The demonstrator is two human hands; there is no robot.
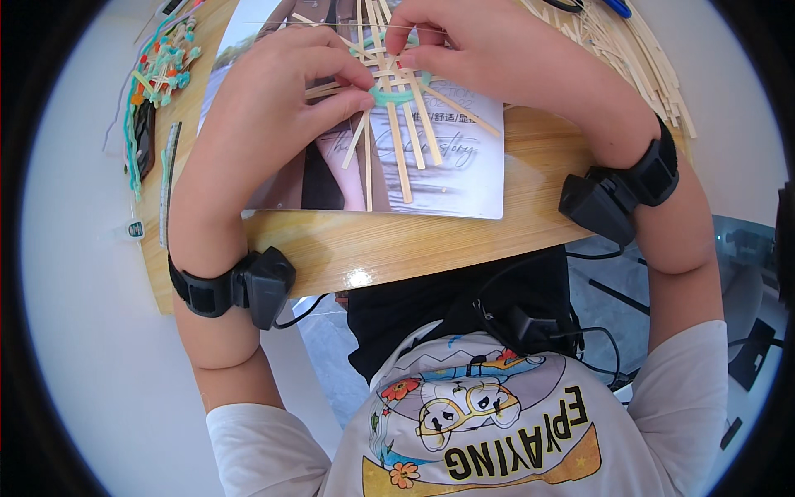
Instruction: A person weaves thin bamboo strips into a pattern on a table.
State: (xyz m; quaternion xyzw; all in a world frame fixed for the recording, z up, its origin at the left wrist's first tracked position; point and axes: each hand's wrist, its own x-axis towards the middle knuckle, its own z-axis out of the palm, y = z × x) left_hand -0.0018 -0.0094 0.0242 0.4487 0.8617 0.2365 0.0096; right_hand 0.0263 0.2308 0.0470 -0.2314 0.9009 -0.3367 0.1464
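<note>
Flat pale wooden strips (397, 157) cross one another in a radiating, woven pattern, with a mint-green ring (396, 98) running round their centre. This piece lies over a printed sheet with a photo (447, 178). At its left side my left hand (294, 87) has thumb and forefinger closed on the strips by the ring's edge. My right hand (464, 50) reaches in from the far right, its fingertips pinched at the crossing strips near the centre. A small red spot (400, 64) shows beside those fingertips. The fingers partly hide the middle of the weave.
Loose wooden strips (650, 66) lie in a pile at the far right, beside a blue-handled tool (617, 7). Green and orange beaded or knotted cords (166, 66) are heaped at the left. A ruler (169, 182) lies by my left forearm on the wooden table (397, 236).
</note>
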